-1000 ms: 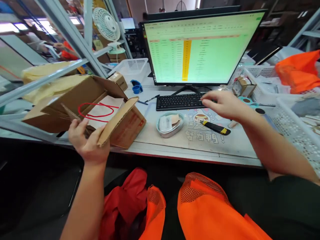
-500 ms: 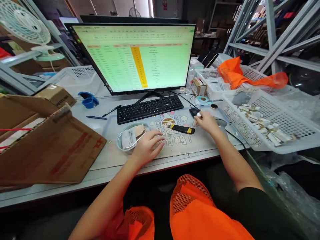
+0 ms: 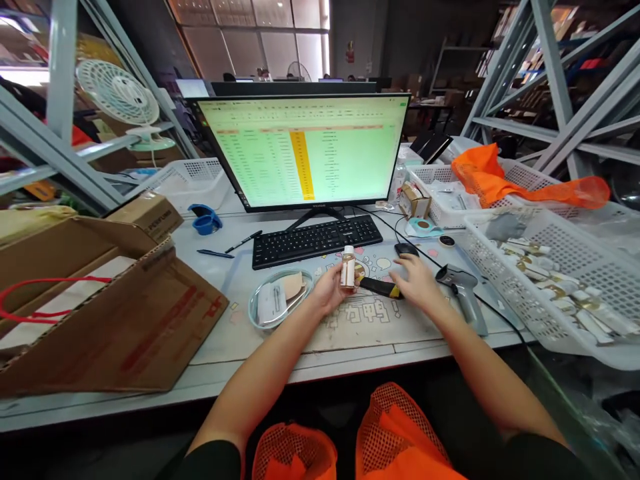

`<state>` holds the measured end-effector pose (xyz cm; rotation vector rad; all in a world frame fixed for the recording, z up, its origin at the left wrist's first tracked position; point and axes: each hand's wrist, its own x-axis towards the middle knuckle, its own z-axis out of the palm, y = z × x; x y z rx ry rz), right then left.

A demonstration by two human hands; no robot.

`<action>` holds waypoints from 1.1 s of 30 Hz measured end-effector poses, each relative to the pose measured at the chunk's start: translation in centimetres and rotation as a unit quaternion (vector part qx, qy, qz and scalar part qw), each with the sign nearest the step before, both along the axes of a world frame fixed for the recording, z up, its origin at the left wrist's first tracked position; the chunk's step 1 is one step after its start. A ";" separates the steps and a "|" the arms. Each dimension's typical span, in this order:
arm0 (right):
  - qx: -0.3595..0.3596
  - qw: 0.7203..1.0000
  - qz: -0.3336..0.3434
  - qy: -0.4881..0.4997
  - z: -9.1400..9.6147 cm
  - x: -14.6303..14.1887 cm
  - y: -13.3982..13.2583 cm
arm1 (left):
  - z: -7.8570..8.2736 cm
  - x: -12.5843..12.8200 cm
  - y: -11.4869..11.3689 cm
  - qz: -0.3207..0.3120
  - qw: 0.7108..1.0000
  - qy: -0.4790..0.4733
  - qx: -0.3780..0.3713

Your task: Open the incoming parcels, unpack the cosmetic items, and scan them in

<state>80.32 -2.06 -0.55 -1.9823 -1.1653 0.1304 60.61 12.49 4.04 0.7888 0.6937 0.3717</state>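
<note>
A small clear bottle (image 3: 349, 271) with a white cap and a pale label stands upright in the fingers of my left hand (image 3: 330, 288), which is closed around it. My right hand (image 3: 419, 285) is held over the desk mat, fingers apart and nothing in them. Just ahead of its fingertips is a black mouse (image 3: 406, 249). Between my hands lies a black and yellow utility knife (image 3: 380, 287), partly behind the right fingers. To the right of my right hand rests a grey barcode scanner (image 3: 464, 297).
A monitor (image 3: 310, 150) with a spreadsheet stands behind a black keyboard (image 3: 317, 240). Left are a round dish (image 3: 254, 310) and an open cardboard box (image 3: 150, 327). At right, a white basket (image 3: 530, 320) holds many small white and gold packages.
The bottle has passed from my right hand to my left, which has moved right and up with it. My right hand has opened. The camera view has shifted, showing more of the scanner.
</note>
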 end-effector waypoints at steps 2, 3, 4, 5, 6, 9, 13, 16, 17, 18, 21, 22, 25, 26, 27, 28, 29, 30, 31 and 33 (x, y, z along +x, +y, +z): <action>-0.030 0.993 -0.094 -0.061 -1.8 2.0 -4.0 | 0.6 -0.3 0.3 0.049 0.999 -0.007 0.013; -0.054 0.983 -0.159 -0.074 -2.7 3.2 -6.4 | 0.7 -0.4 0.3 0.077 0.997 -0.015 0.028; -0.098 0.966 -0.226 -0.075 -3.6 4.5 -8.8 | 0.8 -0.5 0.3 0.098 0.994 -0.023 0.044; -0.158 0.948 -0.273 -0.054 -4.5 5.7 -10.9 | 0.9 -0.5 0.2 0.112 0.992 -0.028 0.057; -0.212 0.934 -0.289 -0.016 -5.4 6.8 -12.6 | 0.8 -0.5 0.1 0.118 0.990 -0.031 0.065; -0.284 0.925 -0.238 0.084 -7.3 8.9 -14.7 | 0.4 -0.4 -0.5 0.114 0.991 -0.022 0.063; -0.201 0.943 -0.234 0.124 -7.1 7.6 -13.3 | -0.3 -0.1 -1.0 0.104 0.994 -0.020 0.039; -0.017 0.940 -0.200 0.274 -5.0 4.4 -13.4 | -0.7 -0.1 -1.2 0.092 0.994 -0.042 0.044; 0.039 0.928 -0.165 0.332 -4.2 3.0 -13.8 | -0.8 -0.1 -1.3 0.089 0.993 -0.049 0.053; 0.078 0.915 -0.129 0.374 -3.3 1.7 -14.1 | -0.9 -0.2 -1.4 0.085 0.993 -0.054 0.062; 0.070 0.898 -0.037 0.432 -1.1 -2.5 -14.5 | -1.1 -0.3 -1.7 0.070 0.993 -0.055 0.080; 0.042 0.894 -0.007 0.446 -0.6 -3.9 -14.3 | -1.1 -0.3 -1.8 0.066 0.993 -0.051 0.083; -0.059 0.861 0.076 0.500 0.3 -7.1 -12.9 | -1.2 -0.3 -2.1 0.050 0.994 -0.040 0.087; -0.082 0.848 0.092 0.515 0.5 -7.8 -12.4 | -1.3 -0.3 -2.2 0.043 0.995 -0.040 0.087; -0.092 0.839 0.101 0.527 0.7 -8.3 -12.1 | -1.3 -0.3 -2.3 0.037 0.995 -0.042 0.086; -0.091 0.834 0.108 0.533 0.8 -8.4 -11.9 | -1.3 -0.3 -2.3 0.033 0.995 -0.044 0.086; -0.083 0.833 0.115 0.535 0.9 -8.2 -11.9 | -1.3 -0.4 -2.3 0.031 0.995 -0.044 0.087; -0.068 0.836 0.116 0.532 0.9 -7.7 -12.1 | -1.3 -0.4 -2.4 0.031 0.995 -0.043 0.088; -0.054 0.843 0.107 0.525 0.8 -6.9 -12.5 | -1.3 -0.4 -2.4 0.031 0.995 -0.043 0.087; -0.036 0.857 0.056 0.511 0.4 -4.8 -13.3 | -1.4 -0.5 -2.5 0.034 0.995 -0.050 0.080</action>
